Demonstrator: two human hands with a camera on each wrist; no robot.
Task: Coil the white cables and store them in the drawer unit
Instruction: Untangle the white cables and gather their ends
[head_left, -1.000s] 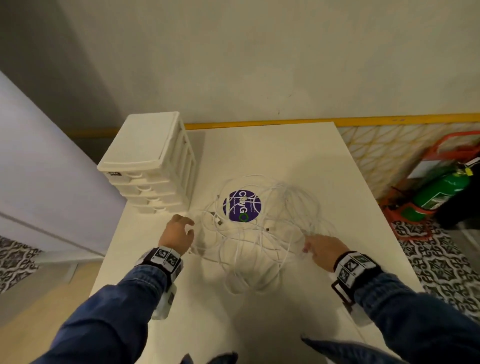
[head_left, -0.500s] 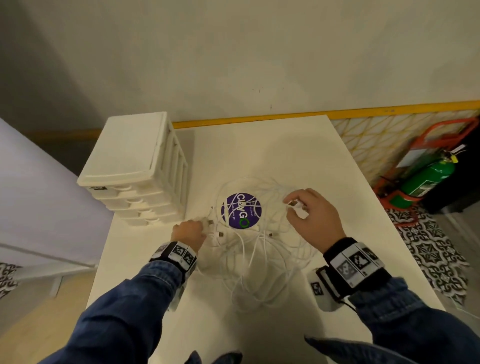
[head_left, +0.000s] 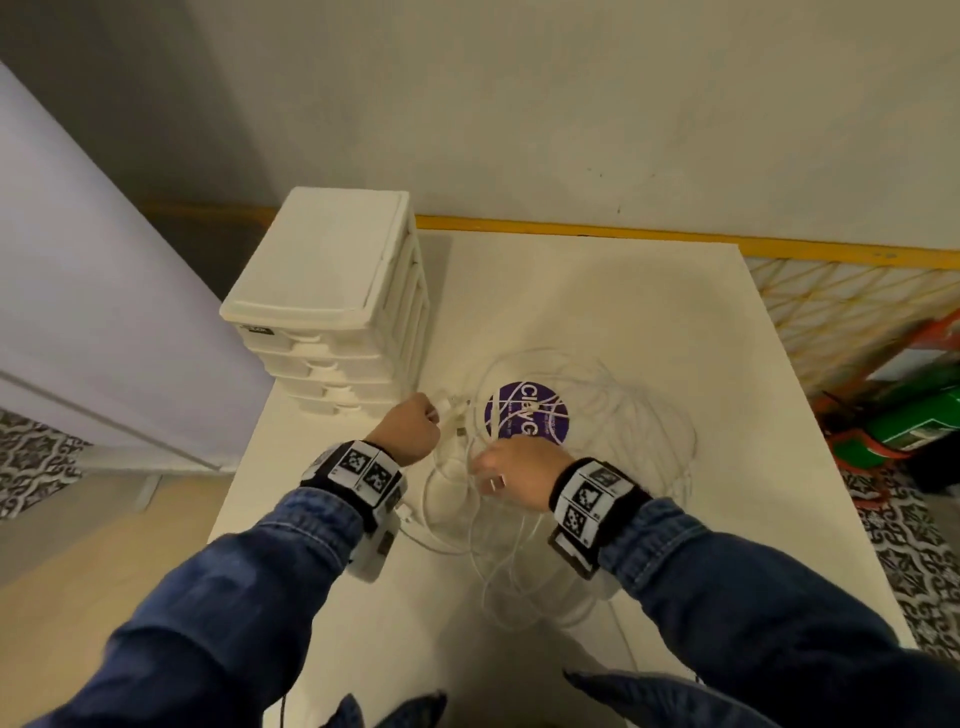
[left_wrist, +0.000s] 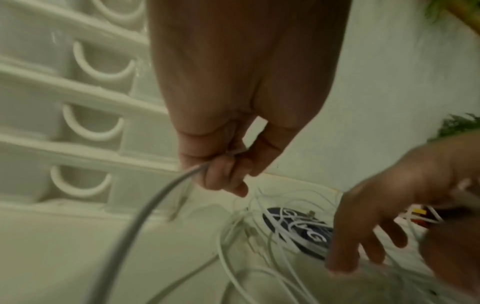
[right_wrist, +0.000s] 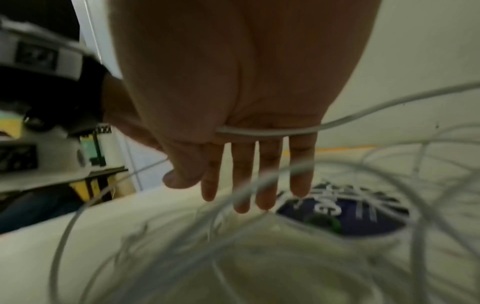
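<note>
A loose tangle of white cables (head_left: 623, 415) lies on the white table (head_left: 623, 291), spread over a purple round sticker (head_left: 524, 415). The white drawer unit (head_left: 332, 275) stands at the table's far left with all its drawers closed. Just in front of it, my left hand (head_left: 428, 415) grips one cable (left_wrist: 145, 216) near its end, fingers curled round it (left_wrist: 226, 174). Close beside it, above the tangle's near left part, my right hand (head_left: 488, 470) has straight fingers (right_wrist: 244, 185). A cable strand (right_wrist: 259, 131) lies across the base of those fingers.
The table's left edge drops to a wooden floor beside a pale panel (head_left: 104, 291). A green fire extinguisher (head_left: 919, 415) in a red stand sits on the floor to the right. A wall stands behind the table.
My right hand has come from the tangle's far right side to its near left, close to my left hand. My left hand still holds the cable end by the drawers.
</note>
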